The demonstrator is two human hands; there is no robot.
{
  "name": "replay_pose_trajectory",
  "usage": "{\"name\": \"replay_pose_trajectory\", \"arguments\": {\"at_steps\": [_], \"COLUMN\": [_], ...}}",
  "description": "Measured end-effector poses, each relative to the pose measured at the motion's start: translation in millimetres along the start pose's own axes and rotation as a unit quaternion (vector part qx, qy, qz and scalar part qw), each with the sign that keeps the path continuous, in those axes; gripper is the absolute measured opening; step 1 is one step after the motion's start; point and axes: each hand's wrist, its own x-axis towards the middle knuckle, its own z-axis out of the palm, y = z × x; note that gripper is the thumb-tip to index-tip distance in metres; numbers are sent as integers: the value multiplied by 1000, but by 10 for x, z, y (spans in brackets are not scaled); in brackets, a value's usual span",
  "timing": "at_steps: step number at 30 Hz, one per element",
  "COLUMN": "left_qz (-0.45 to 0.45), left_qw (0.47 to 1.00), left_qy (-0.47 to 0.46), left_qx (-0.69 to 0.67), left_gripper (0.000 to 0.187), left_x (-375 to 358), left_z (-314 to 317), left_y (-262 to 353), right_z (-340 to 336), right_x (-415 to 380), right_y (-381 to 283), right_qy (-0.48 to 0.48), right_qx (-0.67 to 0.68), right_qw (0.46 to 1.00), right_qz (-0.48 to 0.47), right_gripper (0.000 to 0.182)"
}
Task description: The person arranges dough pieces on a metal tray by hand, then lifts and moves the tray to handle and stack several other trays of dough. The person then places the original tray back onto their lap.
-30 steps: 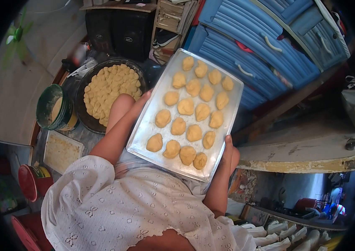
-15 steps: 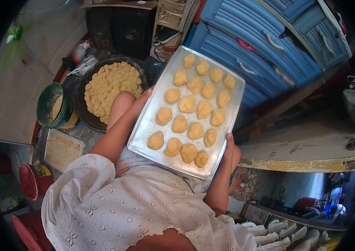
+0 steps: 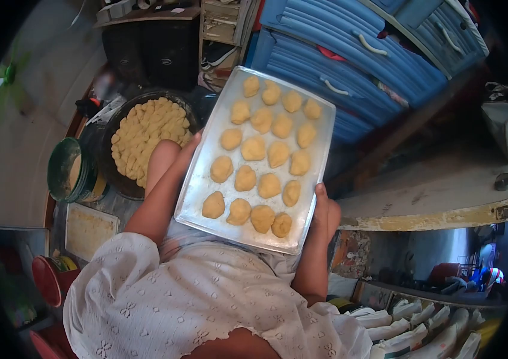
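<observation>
A: Left-side items?
B: Green tin (image 3: pixel 70 170), then round pan (image 3: pixel 123 179) filled with dough pieces.

A: Left hand (image 3: pixel 188 149)?
B: Fingers extended flat against the baking tray's (image 3: pixel 206 191) left edge, supporting it.

A: Tray position?
B: Held mid-air at chest level between both hands, carrying rows of dough balls (image 3: pixel 254 148).

A: Right hand (image 3: pixel 324 212)?
B: Clamped on the tray's right rim, thumb on top.

A: Beyond?
B: Blue drawers (image 3: pixel 350 54).

Daylight was bright and fairly even, strongest on the tray (image 3: pixel 206 185), whose bare metal showed a soft sheen without harsh glare. Left of the tray the wall looked washed out; below and right of it the corner sank into shadow. Fisheye distortion bent everything around the tray, a black vignette ringed the frame, and focus stayed sharp.
</observation>
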Motion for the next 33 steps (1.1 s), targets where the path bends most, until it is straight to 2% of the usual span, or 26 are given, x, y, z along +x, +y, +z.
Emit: {"name": "replay_pose_trajectory", "arguments": {"at_steps": [4, 8, 10, 14, 16, 23, 26, 28, 30, 33], "left_qz": [56, 77, 73, 40, 45, 40, 54, 50, 48, 42], "left_qw": [996, 991, 992, 995, 994, 994, 996, 997, 998, 997], "left_qy": [-71, -104, -105, -87, -94, -93, -74, -57, -43, -67], "left_qx": [-25, -19, -15, -15, -22, -39, -15, -9, -2, -24], "left_gripper": [54, 57, 57, 57, 56, 55, 62, 62, 62, 54], "left_x": [247, 326, 314, 336, 336, 301, 362, 355, 362, 287], "left_z": [-291, -384, -385, -410, -403, -370, -419, -420, -402, -340], "left_y": [-235, -296, -294, -301, -306, -279, -344, -344, -319, -258], "right_z": [-6, -12, -6, -1, 2, -11, -33, -40, -44, -48], "right_x": [24, 10, -33, -22, 22, 30, 53, 15, 26, 37], "right_y": [-12, -53, -120, -100, -54, -26, 9, -54, -35, -18], "right_qy": [-4, 15, 32, 21, -8, -1, 14, 34, 36, 38], "right_qx": [-22, -61, -115, -85, -32, -31, -66, -130, -126, -123], "right_qw": [999, 998, 992, 996, 998, 999, 997, 991, 991, 992], "right_qz": [-38, -25, 29, 3, -44, -34, -26, 25, 20, 18], "right_gripper": [63, 63, 62, 62, 62, 61, 61, 60, 61, 62]}}
